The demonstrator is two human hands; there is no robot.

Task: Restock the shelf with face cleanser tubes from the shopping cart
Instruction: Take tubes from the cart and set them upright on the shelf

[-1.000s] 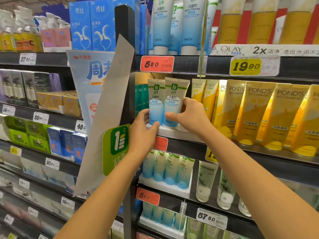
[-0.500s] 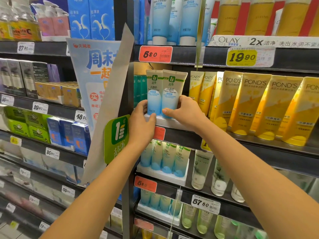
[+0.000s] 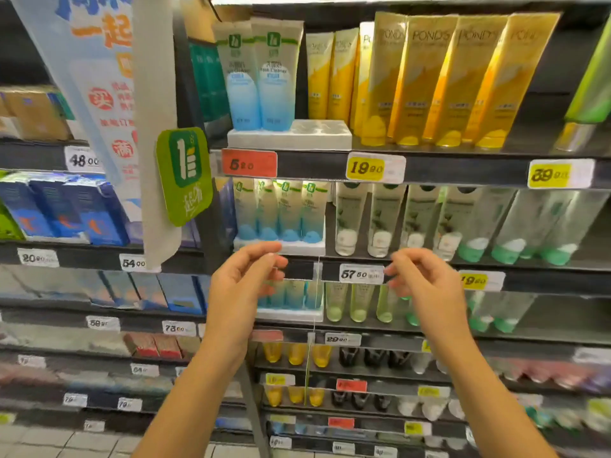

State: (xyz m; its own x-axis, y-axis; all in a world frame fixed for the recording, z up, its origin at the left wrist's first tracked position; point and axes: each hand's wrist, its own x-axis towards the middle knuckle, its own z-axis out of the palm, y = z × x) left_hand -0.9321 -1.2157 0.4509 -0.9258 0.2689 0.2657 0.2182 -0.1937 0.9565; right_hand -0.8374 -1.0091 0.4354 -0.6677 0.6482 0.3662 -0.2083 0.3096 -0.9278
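Observation:
Two blue-and-white face cleanser tubes [image 3: 259, 74] stand upright, cap down, in the left end of a white tray [image 3: 317, 137] on the upper shelf; the tray's right slots hold nothing. My left hand [image 3: 241, 292] and my right hand [image 3: 426, 285] hang in front of a lower shelf, well below those tubes. Both hands have loosely curled fingers and hold nothing. Several more of the same tubes [image 3: 281, 213] fill a tray one shelf down, just above my left hand. The shopping cart is out of view.
Yellow Pond's tubes [image 3: 439, 81] crowd the shelf right of the white tray. A green brand tag [image 3: 185, 173] and a hanging paper banner [image 3: 152, 127] jut out on the left upright. Price labels line every shelf edge. Lower shelves carry pale green tubes [image 3: 380, 219] and blue boxes [image 3: 76, 209].
Both hands have let go of the two cleanser tubes and dropped down away from the upper shelf. The camera has tilted downward, so lower shelves now show.

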